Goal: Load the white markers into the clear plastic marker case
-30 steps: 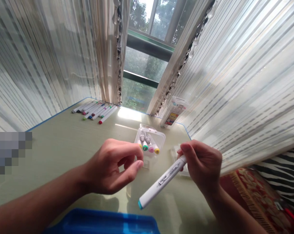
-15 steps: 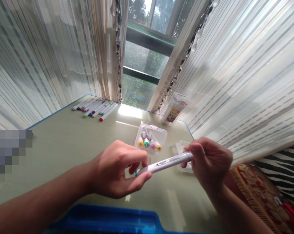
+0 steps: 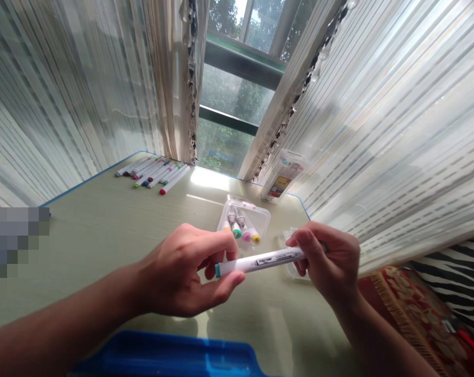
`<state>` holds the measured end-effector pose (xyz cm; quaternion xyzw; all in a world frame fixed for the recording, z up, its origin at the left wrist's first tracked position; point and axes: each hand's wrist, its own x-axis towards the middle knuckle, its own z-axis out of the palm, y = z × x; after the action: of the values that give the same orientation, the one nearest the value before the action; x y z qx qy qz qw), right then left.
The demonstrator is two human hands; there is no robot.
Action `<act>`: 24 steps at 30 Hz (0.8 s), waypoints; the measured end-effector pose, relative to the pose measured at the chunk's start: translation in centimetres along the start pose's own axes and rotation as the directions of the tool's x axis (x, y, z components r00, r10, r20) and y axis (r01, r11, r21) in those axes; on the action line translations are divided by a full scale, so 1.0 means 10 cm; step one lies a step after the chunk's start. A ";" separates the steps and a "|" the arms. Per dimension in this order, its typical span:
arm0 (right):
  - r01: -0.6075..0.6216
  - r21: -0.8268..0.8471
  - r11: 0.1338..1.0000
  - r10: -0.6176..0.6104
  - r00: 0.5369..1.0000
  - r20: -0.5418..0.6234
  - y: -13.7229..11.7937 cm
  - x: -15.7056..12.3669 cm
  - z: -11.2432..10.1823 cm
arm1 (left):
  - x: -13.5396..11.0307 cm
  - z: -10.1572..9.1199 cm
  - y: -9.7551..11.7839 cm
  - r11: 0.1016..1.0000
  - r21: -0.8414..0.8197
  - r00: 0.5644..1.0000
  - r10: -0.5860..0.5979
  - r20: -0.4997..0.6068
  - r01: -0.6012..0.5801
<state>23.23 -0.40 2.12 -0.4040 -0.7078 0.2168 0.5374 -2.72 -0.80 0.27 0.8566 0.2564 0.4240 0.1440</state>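
A white marker (image 3: pixel 266 261) with printed lettering and a teal end lies nearly level between my two hands, above the table. My right hand (image 3: pixel 333 256) grips its right end, with the thumb on top and the fingers curled round it. At the teal end, the thumb and index finger of my left hand (image 3: pixel 190 269) close about the barrel; the index fingertip is partly hidden behind it. Just beyond the hands stands a clear plastic box (image 3: pixel 263 212) holding several markers with yellow, green and pink ends.
Several white markers (image 3: pixel 154 173) lie at the table's far left. A clear package (image 3: pixel 280 183) stands upright at the back right. Another clear plastic case (image 3: pixel 286 238) is partly behind my right hand. A blue tray (image 3: pixel 174 351) sits at the near edge of the pale green table (image 3: pixel 103 225).
My right hand has shifted slightly left along with the marker, which is now more level. More of the teal end shows past my left fingers. My left hand has barely moved.
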 end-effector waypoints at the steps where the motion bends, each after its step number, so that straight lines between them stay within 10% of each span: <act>1: 0.005 -0.002 1.000 -0.005 1.000 0.010 0.00 0.00 0.00 | 0.00 0.00 -0.01 1.000 0.002 1.000 0.008 -0.004 -0.008; 24: -0.046 0.146 0.988 0.037 0.998 0.058 0.05 -0.02 -0.03 | 0.02 0.01 0.00 0.994 -0.005 0.984 -0.111 -0.136 0.111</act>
<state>23.71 -0.29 1.72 -0.3718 -0.6959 0.2907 0.5413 -2.50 -0.73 0.32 0.8102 0.3136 0.4725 0.1483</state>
